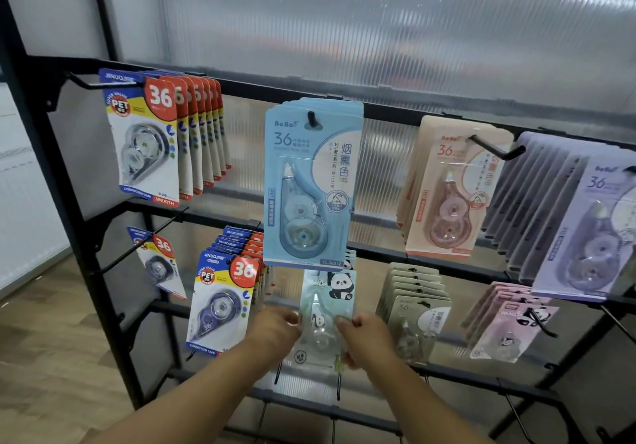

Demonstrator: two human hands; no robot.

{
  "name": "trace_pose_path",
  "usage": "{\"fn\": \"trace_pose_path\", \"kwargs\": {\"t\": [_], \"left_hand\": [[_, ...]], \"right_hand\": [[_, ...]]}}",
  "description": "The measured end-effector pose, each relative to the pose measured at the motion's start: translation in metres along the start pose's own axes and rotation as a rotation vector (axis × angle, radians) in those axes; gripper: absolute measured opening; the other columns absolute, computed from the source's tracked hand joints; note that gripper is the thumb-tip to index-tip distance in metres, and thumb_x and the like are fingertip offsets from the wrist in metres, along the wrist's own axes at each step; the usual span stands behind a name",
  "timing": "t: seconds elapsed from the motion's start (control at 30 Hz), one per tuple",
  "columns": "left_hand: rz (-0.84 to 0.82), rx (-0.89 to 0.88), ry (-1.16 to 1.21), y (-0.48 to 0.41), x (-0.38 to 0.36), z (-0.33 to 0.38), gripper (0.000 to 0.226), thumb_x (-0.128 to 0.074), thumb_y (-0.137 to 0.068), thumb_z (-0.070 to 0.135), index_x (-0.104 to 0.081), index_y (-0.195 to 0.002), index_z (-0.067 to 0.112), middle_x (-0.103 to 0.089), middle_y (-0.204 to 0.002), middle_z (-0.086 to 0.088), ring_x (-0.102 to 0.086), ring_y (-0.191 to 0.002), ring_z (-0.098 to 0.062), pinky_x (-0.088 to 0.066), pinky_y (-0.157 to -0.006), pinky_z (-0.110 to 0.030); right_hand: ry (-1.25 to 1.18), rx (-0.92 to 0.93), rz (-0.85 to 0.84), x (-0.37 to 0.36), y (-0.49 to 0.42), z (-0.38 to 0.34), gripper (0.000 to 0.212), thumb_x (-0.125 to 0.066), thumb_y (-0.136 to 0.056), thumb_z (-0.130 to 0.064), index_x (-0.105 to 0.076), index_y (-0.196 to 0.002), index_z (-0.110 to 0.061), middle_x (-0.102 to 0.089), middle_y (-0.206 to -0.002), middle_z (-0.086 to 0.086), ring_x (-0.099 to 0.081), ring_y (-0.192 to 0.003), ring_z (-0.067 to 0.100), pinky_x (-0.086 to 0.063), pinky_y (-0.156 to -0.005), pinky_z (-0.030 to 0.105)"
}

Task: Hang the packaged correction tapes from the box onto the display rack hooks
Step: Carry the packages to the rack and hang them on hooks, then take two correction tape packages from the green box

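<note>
A pale green panda correction tape pack (323, 309) is held up in front of the black display rack (389, 108), just below the hanging blue packs (309, 182). My left hand (275, 331) grips its left edge and my right hand (368, 338) grips its right edge. The pack's top edge is tucked behind the bottom of the blue packs, so I cannot see whether it sits on a hook. The box is not in view.
Red-and-blue "36" packs (155, 137) hang top left, more (220, 302) lower left, and a single one (160, 264) on a long hook. Peach (447, 189), lilac (585, 230), grey-green (413, 319) and pink panda packs (506, 330) hang to the right. Bare hooks (339, 387) jut out below.
</note>
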State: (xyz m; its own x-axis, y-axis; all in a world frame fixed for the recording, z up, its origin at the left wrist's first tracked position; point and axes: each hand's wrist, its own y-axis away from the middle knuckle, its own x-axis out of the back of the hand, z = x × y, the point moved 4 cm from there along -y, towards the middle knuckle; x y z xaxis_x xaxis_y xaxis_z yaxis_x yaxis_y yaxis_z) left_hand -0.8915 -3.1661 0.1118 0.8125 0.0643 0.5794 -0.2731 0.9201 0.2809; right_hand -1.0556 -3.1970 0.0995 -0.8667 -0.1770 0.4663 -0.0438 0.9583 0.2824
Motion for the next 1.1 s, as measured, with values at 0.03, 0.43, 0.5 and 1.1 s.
{"fn": "trace_pose_path", "kwargs": {"t": [0.03, 0.43, 0.5, 1.1], "left_hand": [[0.022, -0.004, 0.010, 0.002, 0.003, 0.001, 0.021, -0.059, -0.091, 0.013, -0.066, -0.111, 0.011, -0.065, -0.108, -0.009, -0.058, -0.093, -0.018, -0.046, -0.077, -0.024], [0.069, -0.065, 0.017, 0.040, 0.026, -0.005, 0.010, -0.058, -0.089, 0.021, -0.063, -0.081, 0.020, -0.068, -0.092, -0.003, -0.063, -0.090, -0.019, -0.052, -0.083, -0.030], [0.083, -0.058, 0.043, 0.051, 0.021, -0.008, 0.013, -0.056, -0.090, 0.018, -0.062, -0.079, 0.021, -0.067, -0.090, -0.004, -0.062, -0.087, -0.018, -0.051, -0.077, -0.028], [0.517, 0.390, 0.231, 0.287, 0.085, -0.164, 0.013, -0.055, -0.089, 0.016, -0.066, -0.084, 0.011, -0.061, -0.074, 0.000, -0.055, -0.064, -0.009, -0.044, -0.055, -0.018]], "right_hand": [[0.008, -0.009, 0.015, 0.001, -0.004, -0.004, 0.025, -0.054, -0.095, -0.031, -0.059, -0.089, -0.007, -0.061, -0.080, 0.008, -0.058, -0.061, 0.019, -0.052, -0.060, 0.032], [0.178, -0.074, 0.079, 0.004, 0.003, 0.001, 0.018, -0.051, -0.093, -0.027, -0.053, -0.102, -0.011, -0.060, -0.081, 0.004, -0.060, -0.065, 0.018, -0.041, -0.046, 0.022], [0.203, -0.046, -0.005, -0.002, 0.016, 0.009, 0.016, -0.051, -0.094, -0.021, -0.055, -0.101, -0.007, -0.061, -0.080, 0.005, -0.063, -0.069, 0.021, -0.049, -0.051, 0.028], [0.615, 0.296, -0.812, -0.179, 0.198, 0.004, 0.014, -0.048, -0.096, -0.024, -0.054, -0.089, -0.014, -0.057, -0.075, -0.001, -0.053, -0.059, 0.010, -0.045, -0.051, 0.023]]}}
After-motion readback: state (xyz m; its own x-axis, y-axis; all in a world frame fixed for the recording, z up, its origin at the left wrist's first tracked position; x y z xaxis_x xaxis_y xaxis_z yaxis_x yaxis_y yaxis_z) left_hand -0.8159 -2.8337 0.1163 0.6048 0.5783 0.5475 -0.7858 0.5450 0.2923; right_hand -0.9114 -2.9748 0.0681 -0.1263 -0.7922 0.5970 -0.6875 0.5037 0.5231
